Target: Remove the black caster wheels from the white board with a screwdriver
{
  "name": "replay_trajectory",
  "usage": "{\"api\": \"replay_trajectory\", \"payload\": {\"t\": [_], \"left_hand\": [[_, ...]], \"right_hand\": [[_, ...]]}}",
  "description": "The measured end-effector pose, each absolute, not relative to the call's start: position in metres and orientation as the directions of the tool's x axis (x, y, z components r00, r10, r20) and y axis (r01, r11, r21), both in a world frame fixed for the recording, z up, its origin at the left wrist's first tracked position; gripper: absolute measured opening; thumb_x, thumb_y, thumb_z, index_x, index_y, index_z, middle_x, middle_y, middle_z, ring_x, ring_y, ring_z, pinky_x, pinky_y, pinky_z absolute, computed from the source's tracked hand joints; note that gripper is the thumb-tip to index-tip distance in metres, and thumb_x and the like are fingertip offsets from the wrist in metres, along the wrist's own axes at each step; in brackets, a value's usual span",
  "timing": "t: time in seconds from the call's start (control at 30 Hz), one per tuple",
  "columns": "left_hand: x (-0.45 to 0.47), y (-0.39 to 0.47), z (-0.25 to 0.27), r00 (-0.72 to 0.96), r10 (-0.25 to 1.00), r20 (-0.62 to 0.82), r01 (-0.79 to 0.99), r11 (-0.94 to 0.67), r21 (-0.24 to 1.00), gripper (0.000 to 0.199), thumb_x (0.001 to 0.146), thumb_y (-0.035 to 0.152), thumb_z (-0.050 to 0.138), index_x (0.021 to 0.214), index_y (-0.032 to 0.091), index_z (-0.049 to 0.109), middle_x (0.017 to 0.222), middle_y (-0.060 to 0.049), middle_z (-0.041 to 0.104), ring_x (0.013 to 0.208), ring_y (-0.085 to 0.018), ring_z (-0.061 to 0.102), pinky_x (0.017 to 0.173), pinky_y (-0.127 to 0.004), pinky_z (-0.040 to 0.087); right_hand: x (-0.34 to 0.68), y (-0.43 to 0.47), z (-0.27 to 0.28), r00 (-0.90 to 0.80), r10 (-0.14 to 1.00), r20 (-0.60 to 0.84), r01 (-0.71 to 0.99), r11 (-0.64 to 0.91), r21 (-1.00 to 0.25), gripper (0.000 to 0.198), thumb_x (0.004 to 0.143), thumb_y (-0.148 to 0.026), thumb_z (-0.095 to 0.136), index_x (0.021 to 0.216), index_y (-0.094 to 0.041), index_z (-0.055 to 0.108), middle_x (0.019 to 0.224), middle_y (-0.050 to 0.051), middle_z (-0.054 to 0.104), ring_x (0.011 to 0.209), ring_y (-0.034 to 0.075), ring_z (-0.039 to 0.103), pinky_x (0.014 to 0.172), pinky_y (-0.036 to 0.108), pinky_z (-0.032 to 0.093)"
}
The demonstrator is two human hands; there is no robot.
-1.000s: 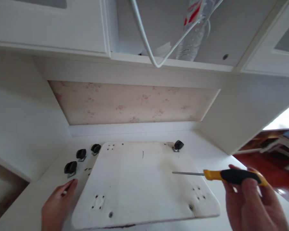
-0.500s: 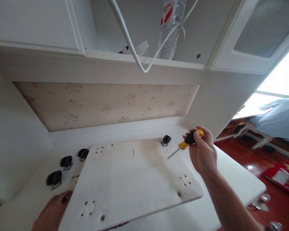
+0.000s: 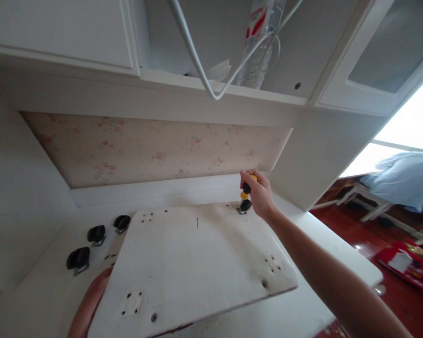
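Observation:
My right hand (image 3: 263, 196) is closed around the black and yellow handle of a screwdriver (image 3: 245, 194). The tool points down at a black caster wheel (image 3: 246, 205) with a metal plate, on the far right corner of a white board (image 3: 197, 263). Whether the tip sits in a screw I cannot make out. At the board's left edge is my left hand (image 3: 97, 292), its fingers hidden. Groups of holes mark the other corners of the board.
Three loose caster wheels (image 3: 96, 234) stand left of the board, with a few small dark screws (image 3: 110, 257) nearby. A white cable (image 3: 216, 96) hangs low before the open shelf, where a clear bottle (image 3: 255, 61) stands. A person in light blue (image 3: 405, 176) is at right.
My right hand has carried the screwdriver left and away from me, from above the board to the far right caster. My left hand has shifted slightly up and right along the board's edge.

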State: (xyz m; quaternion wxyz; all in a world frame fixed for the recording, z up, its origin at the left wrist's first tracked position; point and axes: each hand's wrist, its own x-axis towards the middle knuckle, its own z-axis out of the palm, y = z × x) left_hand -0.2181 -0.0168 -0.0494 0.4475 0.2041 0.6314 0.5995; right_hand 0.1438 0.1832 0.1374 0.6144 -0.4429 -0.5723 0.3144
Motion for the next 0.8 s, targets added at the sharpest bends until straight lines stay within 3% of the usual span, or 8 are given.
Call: {"api": "replay_trajectory", "payload": {"t": [0.07, 0.23, 0.43, 0.53, 0.67, 0.8], "left_hand": [[-0.217, -0.018, -0.051, -0.433, 0.830, -0.353, -0.362, 0.198, 0.911, 0.053, 0.071, 0.060, 0.066, 0.115, 0.031, 0.062, 0.124, 0.002, 0.067, 0.118, -0.028, 0.057, 0.078, -0.029, 0.056], [-0.220, -0.019, -0.051, -0.442, 0.779, -0.445, -0.441, 0.243, 0.864, 0.064, 0.058, 0.048, 0.079, 0.118, 0.033, 0.061, 0.117, 0.002, 0.070, 0.109, -0.032, 0.063, 0.066, -0.030, 0.058], [-0.219, -0.017, -0.051, -0.410, 0.786, -0.463, -0.480, 0.246, 0.842, 0.061, 0.062, 0.048, 0.076, 0.118, 0.032, 0.061, 0.113, 0.000, 0.072, 0.106, -0.032, 0.064, 0.067, -0.031, 0.058], [-0.216, -0.015, -0.047, -0.416, 0.771, -0.481, -0.493, 0.253, 0.832, 0.062, 0.057, 0.045, 0.078, 0.114, 0.029, 0.062, 0.104, 0.000, 0.074, 0.102, -0.034, 0.066, 0.064, -0.032, 0.057], [-0.212, -0.015, -0.038, -0.418, 0.765, -0.490, -0.491, 0.263, 0.830, 0.058, 0.052, 0.042, 0.079, 0.106, 0.028, 0.063, 0.096, 0.000, 0.075, 0.096, -0.035, 0.068, 0.060, -0.032, 0.056], [-0.212, -0.017, -0.036, -0.375, 0.814, -0.444, -0.475, 0.243, 0.846, 0.052, 0.058, 0.047, 0.076, 0.104, 0.027, 0.063, 0.099, 0.001, 0.075, 0.097, -0.034, 0.067, 0.065, -0.033, 0.056]], "right_hand": [[0.140, 0.192, 0.134, 0.123, 0.902, 0.415, 0.156, 0.395, -0.905, 0.034, 0.078, -0.048, 0.065, 0.061, -0.021, 0.054, 0.057, -0.003, 0.049, 0.052, 0.009, 0.040, 0.047, 0.024, 0.033], [0.138, 0.206, 0.126, 0.115, 0.911, 0.396, 0.228, 0.363, -0.903, 0.034, 0.079, -0.049, 0.062, 0.061, -0.021, 0.052, 0.057, -0.003, 0.049, 0.052, 0.011, 0.042, 0.045, 0.024, 0.033], [0.139, 0.205, 0.121, 0.094, 0.896, 0.434, 0.354, 0.378, -0.856, 0.036, 0.083, -0.053, 0.051, 0.064, -0.023, 0.048, 0.060, -0.003, 0.050, 0.055, 0.012, 0.046, 0.050, 0.025, 0.038], [0.138, 0.201, 0.119, 0.063, 0.893, 0.446, 0.486, 0.363, -0.795, 0.039, 0.086, -0.056, 0.042, 0.066, -0.023, 0.045, 0.064, -0.001, 0.051, 0.058, 0.013, 0.049, 0.053, 0.026, 0.040], [0.136, 0.198, 0.128, 0.000, 0.906, 0.422, 0.728, 0.290, -0.621, 0.046, 0.091, -0.058, 0.025, 0.073, -0.023, 0.048, 0.072, 0.003, 0.058, 0.065, 0.016, 0.055, 0.059, 0.028, 0.043], [0.136, 0.209, 0.152, -0.100, 0.942, 0.320, 0.946, 0.189, -0.262, 0.047, 0.089, -0.057, 0.030, 0.085, -0.021, 0.059, 0.098, 0.014, 0.063, 0.087, 0.026, 0.061, 0.070, 0.035, 0.043]]}}
